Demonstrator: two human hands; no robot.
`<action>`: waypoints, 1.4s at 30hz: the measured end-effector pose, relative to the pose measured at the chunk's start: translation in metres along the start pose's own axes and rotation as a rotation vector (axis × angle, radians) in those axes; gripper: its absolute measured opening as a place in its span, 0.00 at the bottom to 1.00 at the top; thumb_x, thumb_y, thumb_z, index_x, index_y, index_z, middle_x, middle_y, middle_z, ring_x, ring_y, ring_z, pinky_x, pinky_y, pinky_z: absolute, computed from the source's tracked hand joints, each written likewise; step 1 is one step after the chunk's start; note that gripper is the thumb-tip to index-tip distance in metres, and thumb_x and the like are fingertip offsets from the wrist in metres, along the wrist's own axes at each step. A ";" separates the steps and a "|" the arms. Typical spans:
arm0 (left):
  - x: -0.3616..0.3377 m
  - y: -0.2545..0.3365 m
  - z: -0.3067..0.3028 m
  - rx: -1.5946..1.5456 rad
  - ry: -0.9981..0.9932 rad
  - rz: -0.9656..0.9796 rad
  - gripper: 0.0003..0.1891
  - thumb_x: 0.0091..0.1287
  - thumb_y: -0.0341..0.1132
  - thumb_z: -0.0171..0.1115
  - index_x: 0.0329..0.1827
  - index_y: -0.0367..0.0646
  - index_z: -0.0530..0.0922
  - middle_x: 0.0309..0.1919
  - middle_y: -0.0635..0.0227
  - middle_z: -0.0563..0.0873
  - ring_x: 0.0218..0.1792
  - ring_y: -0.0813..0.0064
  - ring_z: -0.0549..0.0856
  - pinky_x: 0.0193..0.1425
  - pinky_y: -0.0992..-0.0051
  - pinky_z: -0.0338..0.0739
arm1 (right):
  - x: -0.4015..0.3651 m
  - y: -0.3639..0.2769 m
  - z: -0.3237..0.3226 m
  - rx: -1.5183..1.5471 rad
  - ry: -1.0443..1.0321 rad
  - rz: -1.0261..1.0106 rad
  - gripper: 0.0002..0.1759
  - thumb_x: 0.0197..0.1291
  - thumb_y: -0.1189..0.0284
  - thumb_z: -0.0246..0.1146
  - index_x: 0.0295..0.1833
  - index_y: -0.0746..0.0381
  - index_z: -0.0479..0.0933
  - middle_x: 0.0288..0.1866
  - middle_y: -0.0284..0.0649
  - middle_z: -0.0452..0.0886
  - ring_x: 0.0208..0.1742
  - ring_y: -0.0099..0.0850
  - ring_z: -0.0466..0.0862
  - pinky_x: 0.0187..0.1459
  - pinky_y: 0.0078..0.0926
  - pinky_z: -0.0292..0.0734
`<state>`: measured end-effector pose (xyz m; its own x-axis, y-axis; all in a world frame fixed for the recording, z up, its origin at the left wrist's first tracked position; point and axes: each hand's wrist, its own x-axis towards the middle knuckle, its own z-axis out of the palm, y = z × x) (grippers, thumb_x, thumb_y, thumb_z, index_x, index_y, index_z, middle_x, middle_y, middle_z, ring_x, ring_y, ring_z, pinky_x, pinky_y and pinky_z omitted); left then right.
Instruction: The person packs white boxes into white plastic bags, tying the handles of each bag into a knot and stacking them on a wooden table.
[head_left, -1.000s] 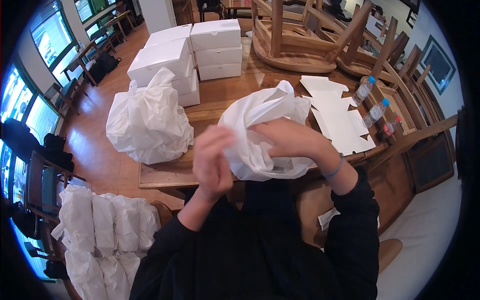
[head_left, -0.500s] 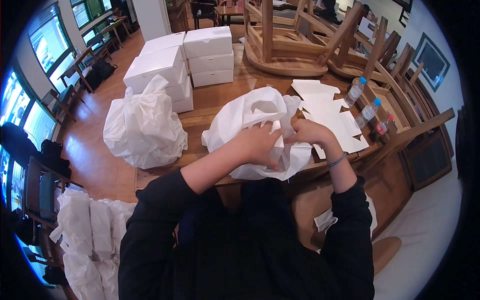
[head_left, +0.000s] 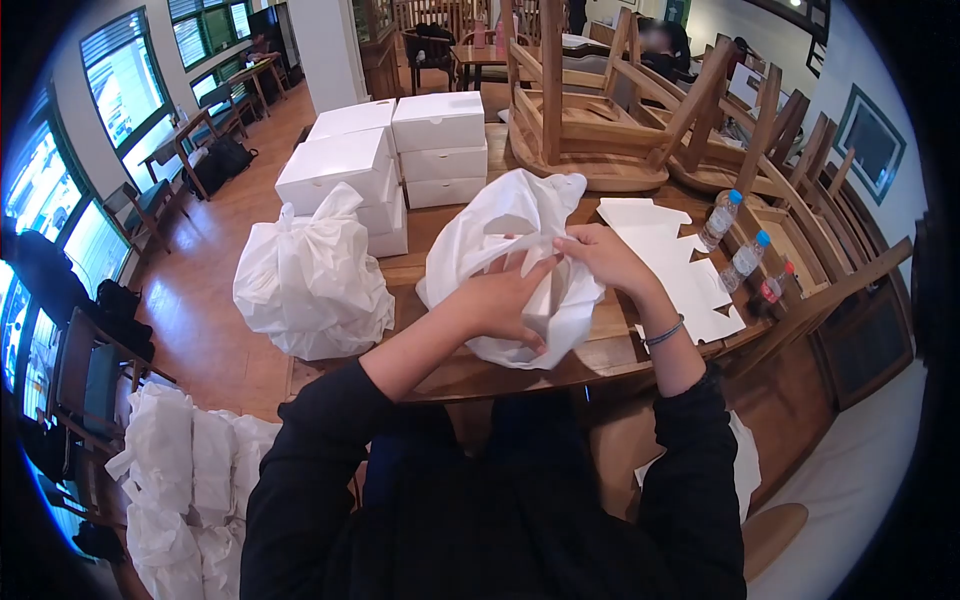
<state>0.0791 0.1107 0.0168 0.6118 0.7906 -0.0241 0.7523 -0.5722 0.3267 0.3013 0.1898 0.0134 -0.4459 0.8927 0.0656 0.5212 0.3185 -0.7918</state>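
Note:
A white plastic bag [head_left: 470,230] stands on the table in front of me, its mouth gaping, with part of a white box [head_left: 541,303] showing inside. My left hand [head_left: 500,303] rests at the bag's opening with fingers spread, the fingertips reaching in at the box. Pinched between the fingers of my right hand [head_left: 600,255] is the far right edge of the bag's mouth. To the left sits a knotted white plastic bag [head_left: 312,275], full and touched by neither hand.
Stacked white boxes [head_left: 335,165] stand behind the knotted bag. A flat cut-out white carton [head_left: 665,265] lies at right, beside water bottles [head_left: 745,260] and a red-labelled bottle [head_left: 775,288]. Upturned wooden stools [head_left: 590,160] occupy the table's back. More white bags [head_left: 165,450] are at lower left.
My right hand has moved up and left along the bag's rim, drawing the right side of the bag inward. My left hand stays at the opening. The whole view has shifted slightly.

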 end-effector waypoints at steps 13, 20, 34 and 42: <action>-0.009 -0.001 -0.016 0.030 -0.265 -0.027 0.54 0.57 0.48 0.66 0.84 0.42 0.47 0.61 0.30 0.78 0.73 0.35 0.68 0.78 0.49 0.58 | 0.006 0.020 -0.009 -0.295 0.213 0.163 0.23 0.73 0.57 0.62 0.39 0.68 0.85 0.30 0.42 0.86 0.32 0.31 0.83 0.39 0.33 0.76; -0.016 0.004 -0.011 -0.050 -0.198 0.009 0.53 0.56 0.51 0.67 0.84 0.46 0.51 0.61 0.33 0.78 0.70 0.36 0.72 0.74 0.46 0.63 | 0.012 0.006 -0.012 -0.402 0.381 0.118 0.23 0.70 0.54 0.61 0.34 0.64 0.82 0.31 0.50 0.85 0.37 0.50 0.85 0.42 0.46 0.76; 0.001 -0.006 0.035 0.213 -0.080 -0.080 0.59 0.53 0.67 0.71 0.85 0.55 0.52 0.80 0.35 0.47 0.80 0.30 0.49 0.79 0.37 0.52 | -0.031 -0.086 0.000 -0.224 0.517 -0.254 0.09 0.65 0.68 0.68 0.43 0.63 0.83 0.25 0.39 0.75 0.30 0.33 0.77 0.36 0.31 0.73; 0.004 -0.002 0.040 -0.089 0.114 -0.033 0.31 0.67 0.55 0.67 0.64 0.39 0.77 0.64 0.41 0.78 0.68 0.48 0.77 0.71 0.54 0.72 | -0.066 -0.103 0.032 -0.317 -0.056 -0.460 0.02 0.57 0.79 0.58 0.34 0.65 0.77 0.36 0.45 0.78 0.42 0.42 0.80 0.48 0.36 0.76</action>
<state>0.0896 0.1059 -0.0221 0.5514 0.8313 0.0699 0.7438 -0.5278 0.4100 0.2541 0.0875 0.0715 -0.7124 0.6238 0.3215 0.4535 0.7588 -0.4675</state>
